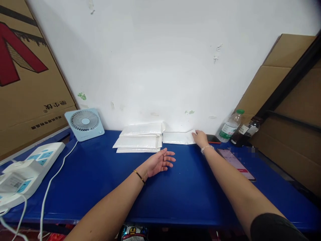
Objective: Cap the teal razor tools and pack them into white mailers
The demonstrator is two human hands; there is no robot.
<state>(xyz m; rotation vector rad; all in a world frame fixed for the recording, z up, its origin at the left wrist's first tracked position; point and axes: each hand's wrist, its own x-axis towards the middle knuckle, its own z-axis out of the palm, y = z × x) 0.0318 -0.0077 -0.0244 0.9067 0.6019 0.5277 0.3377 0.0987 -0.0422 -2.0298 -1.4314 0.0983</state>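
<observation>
My right hand (200,138) pinches the right end of a flat white packet (178,137), which lies near the wall with that end slightly raised. Just left of this packet is a stack of several similar white packets (140,141), some with shiny wrapping. My left hand (161,162) hovers in front of the stack, palm turned to the right, fingers apart and holding nothing. A dark phone with a red edge (213,139) lies right beside my right hand, partly hidden by it.
A light blue fan (85,124) and a white power strip (35,170) with cables are on the left of the blue table (100,187). At right are a green-capped bottle (230,127), a dark-liquid bottle (245,132) and a phone with a lit screen (237,164). Cardboard (32,83) flanks both sides.
</observation>
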